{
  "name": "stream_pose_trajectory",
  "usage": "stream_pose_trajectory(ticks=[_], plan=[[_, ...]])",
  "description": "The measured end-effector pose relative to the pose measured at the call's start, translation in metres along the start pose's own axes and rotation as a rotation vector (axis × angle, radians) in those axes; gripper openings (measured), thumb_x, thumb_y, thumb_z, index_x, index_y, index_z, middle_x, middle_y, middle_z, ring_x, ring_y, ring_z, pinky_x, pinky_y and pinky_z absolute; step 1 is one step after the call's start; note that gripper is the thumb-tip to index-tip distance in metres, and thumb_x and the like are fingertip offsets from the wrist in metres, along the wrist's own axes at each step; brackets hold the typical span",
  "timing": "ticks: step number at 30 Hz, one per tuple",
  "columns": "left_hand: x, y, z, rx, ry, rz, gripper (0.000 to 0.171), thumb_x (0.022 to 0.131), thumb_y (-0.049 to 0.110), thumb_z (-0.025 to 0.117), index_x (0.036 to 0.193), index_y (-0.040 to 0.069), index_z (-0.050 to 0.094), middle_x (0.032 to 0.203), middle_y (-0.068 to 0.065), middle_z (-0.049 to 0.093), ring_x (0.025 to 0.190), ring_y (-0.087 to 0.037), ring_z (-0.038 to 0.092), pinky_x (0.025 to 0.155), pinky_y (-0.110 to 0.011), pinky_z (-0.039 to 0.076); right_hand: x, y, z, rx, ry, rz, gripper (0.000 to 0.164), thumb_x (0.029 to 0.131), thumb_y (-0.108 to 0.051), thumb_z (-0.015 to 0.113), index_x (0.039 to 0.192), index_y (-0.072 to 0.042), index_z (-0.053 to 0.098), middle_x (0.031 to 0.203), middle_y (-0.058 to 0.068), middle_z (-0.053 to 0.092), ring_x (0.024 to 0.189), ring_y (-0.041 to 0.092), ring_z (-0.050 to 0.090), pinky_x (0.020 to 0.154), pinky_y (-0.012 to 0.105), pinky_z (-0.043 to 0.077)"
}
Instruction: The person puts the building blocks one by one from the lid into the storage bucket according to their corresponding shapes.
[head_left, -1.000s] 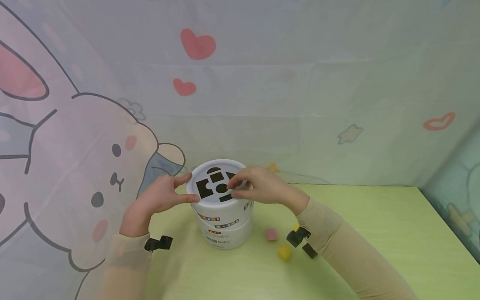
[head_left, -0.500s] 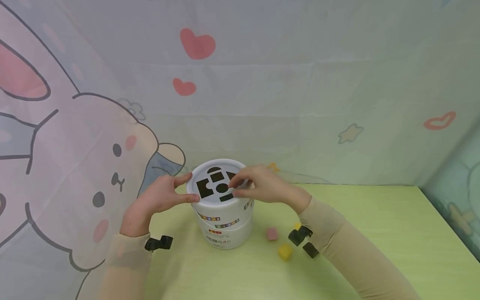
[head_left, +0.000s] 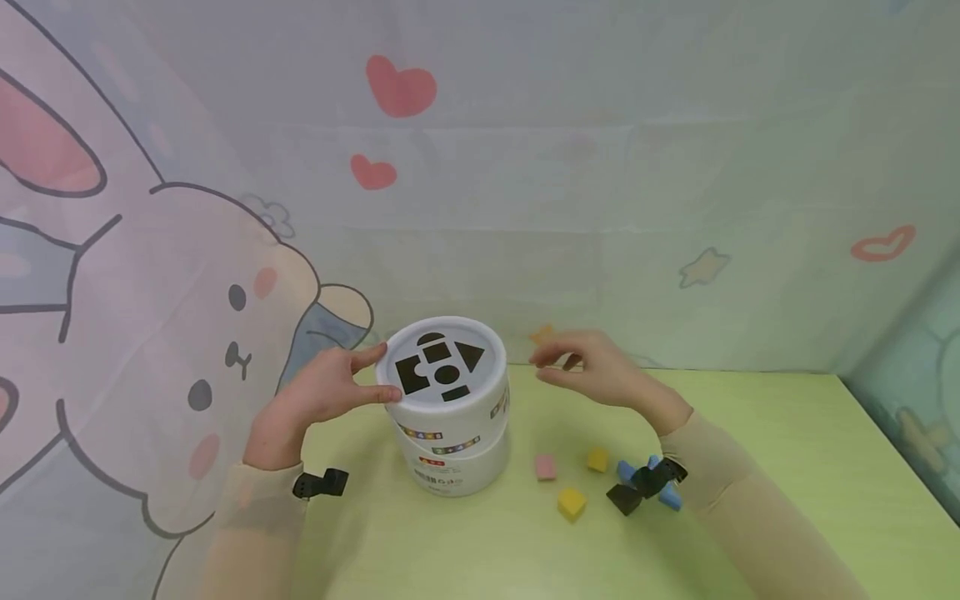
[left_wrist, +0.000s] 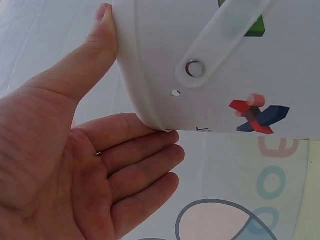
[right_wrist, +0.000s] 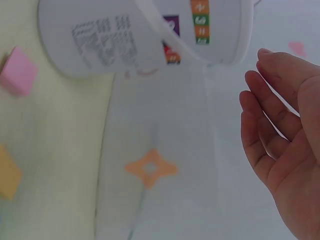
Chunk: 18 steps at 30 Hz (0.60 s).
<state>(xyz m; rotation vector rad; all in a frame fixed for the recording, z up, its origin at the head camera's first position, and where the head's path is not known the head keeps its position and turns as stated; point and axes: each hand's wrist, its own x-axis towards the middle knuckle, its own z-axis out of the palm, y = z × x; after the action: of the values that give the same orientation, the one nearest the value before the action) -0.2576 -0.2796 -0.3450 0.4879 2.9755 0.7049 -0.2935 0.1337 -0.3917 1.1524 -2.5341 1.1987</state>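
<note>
A white bucket stands on the table, its white lid cut with dark holes: a triangle, a circle, a rectangle and other shapes. My left hand touches the left side of the lid's rim, thumb and index finger spread along it. In the left wrist view its other fingers are nearly straight beneath the rim, beside the bucket's handle. My right hand hovers to the right of the bucket, apart from it. Its fingers are loosely bent, and nothing shows between them in the right wrist view.
Right of the bucket lie a pink block, a yellow block and another yellow block. Blue blocks lie partly behind the right wrist's black camera. A printed cloth hangs behind the green table.
My right hand has left the lid and moved right, uncovering the triangular hole. The second yellow block and the blue blocks now show. My left hand has stayed at the rim.
</note>
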Motion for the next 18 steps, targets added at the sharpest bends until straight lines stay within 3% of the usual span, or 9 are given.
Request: stream_pose_trajectory(ticks=[4,7,9,12,18], plan=[[0.000,0.001,0.000,0.007,-0.007,-0.001,0.101,0.087,0.064,0.083,0.162,0.007,0.046,0.133,-0.026,0.069,0.136,-0.036,0.058,0.091,-0.048,0.048,-0.027,0.021,-0.008,-0.021,0.020,0.065,0.020,0.103,-0.018,0.076,0.122,-0.014,0.080,0.115,-0.001,0.077,0.104,0.016,0.070,0.087,0.038,0.058],[0.001,0.001,0.000,0.011,-0.001,0.007,0.100,0.087,0.064,0.083,0.161,0.007,0.046,0.140,-0.026,0.066,0.139,-0.038,0.056,0.093,-0.049,0.049,-0.048,0.036,-0.012,-0.041,0.034,0.106,0.021,0.104,-0.022,0.075,0.123,-0.016,0.079,0.117,-0.002,0.077,0.104,0.016,0.070,0.087,0.039,0.057],[0.001,0.000,0.000,0.010,-0.003,0.008,0.100,0.087,0.063,0.083,0.161,0.007,0.046,0.129,-0.025,0.071,0.137,-0.037,0.057,0.093,-0.049,0.049,-0.062,0.044,-0.014,-0.050,0.042,0.137,0.021,0.105,-0.023,0.074,0.124,-0.016,0.079,0.118,-0.002,0.076,0.104,0.016,0.070,0.087,0.039,0.057],[0.001,-0.001,0.000,0.005,0.002,0.011,0.100,0.087,0.063,0.083,0.161,0.007,0.046,0.128,-0.024,0.072,0.137,-0.037,0.057,0.094,-0.050,0.049,-0.082,0.057,-0.016,-0.061,0.059,0.181,0.021,0.105,-0.025,0.074,0.123,-0.017,0.079,0.117,-0.003,0.076,0.104,0.016,0.070,0.087,0.038,0.057],[-0.001,-0.003,0.000,0.002,0.002,0.003,0.101,0.086,0.064,0.083,0.162,0.007,0.046,0.135,-0.026,0.069,0.138,-0.038,0.057,0.094,-0.050,0.050,-0.117,0.080,-0.014,-0.055,0.054,0.270,0.022,0.104,-0.026,0.075,0.124,-0.017,0.078,0.116,-0.007,0.076,0.104,0.013,0.070,0.086,0.033,0.058]])
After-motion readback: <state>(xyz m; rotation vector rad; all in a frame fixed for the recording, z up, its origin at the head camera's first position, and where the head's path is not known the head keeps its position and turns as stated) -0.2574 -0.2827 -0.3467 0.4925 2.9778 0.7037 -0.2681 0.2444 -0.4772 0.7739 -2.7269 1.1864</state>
